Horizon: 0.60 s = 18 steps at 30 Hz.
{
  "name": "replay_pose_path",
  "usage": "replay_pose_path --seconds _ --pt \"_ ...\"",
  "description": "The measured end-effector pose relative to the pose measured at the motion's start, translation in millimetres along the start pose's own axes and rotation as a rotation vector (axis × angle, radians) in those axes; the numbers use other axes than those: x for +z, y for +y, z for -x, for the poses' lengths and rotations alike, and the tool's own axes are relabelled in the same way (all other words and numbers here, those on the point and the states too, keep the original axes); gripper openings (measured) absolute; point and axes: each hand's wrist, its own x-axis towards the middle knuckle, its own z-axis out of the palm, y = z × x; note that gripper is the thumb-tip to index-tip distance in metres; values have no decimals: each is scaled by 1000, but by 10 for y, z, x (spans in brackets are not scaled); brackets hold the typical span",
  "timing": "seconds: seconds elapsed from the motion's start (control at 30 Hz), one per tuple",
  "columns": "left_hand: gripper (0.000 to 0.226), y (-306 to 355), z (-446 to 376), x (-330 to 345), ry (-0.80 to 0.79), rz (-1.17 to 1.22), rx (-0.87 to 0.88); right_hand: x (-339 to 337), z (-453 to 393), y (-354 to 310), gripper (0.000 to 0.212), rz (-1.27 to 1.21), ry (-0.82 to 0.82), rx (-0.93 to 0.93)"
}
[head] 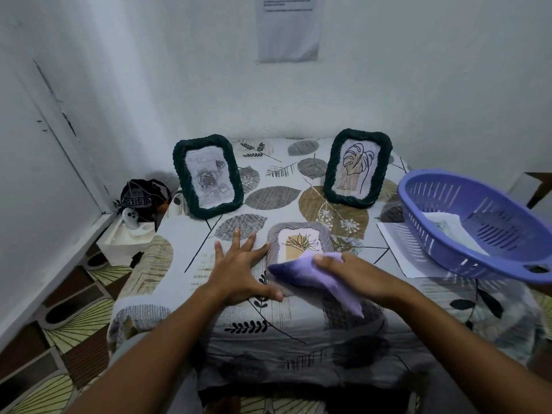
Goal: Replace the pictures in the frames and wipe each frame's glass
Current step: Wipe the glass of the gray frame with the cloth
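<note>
A grey woven-edged picture frame (298, 237) lies flat near the middle of the table under a leaf-patterned cloth (268, 324), its glass facing up over a drawing of a plant on a tan arch. The left hand (242, 270) rests flat on the cloth just left of this frame, fingers spread and straight, with the fingertips and thumb touching the frame's left edge. The right hand (355, 276) grips a bunched lilac cleaning cloth (313, 276) and presses it onto the near right part of the frame; how much of the glass the cloth covers is hard to judge.

Farther back, two dark green rope-edged picture frames stand upright: one at the far left (207, 176) holding a grey rose picture, one at the far right (357, 168) holding a line-drawn leaf. On the right, a purple slotted plastic basket (466, 222) holds white paper, and another white sheet (397, 246) lies under it.
</note>
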Motion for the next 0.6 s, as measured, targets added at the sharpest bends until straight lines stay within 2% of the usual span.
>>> replay_pose_path --seconds 0.1,0.17,0.23,0.3,0.37,0.5,0.6 --pt "140 2 13 -53 -34 89 45 -110 -16 1 42 -546 29 132" --pt "141 31 68 -148 -35 353 27 -158 -51 2 47 -872 11 210" --pt "128 69 114 -258 17 716 17 -183 -111 -20 52 -1062 2 239" --pt "108 144 159 -368 45 1020 -12 -157 -214 -52 57 -1171 -36 254" --pt "89 232 186 -487 48 1196 -100 -69 -351 -133 59 -1232 -82 237" --pt "63 159 251 -678 115 1409 -265 212 -701 -319 61 -1232 -134 253" --pt "42 -98 368 -792 156 1431 -336 429 -944 -494 73 -1178 -230 291"
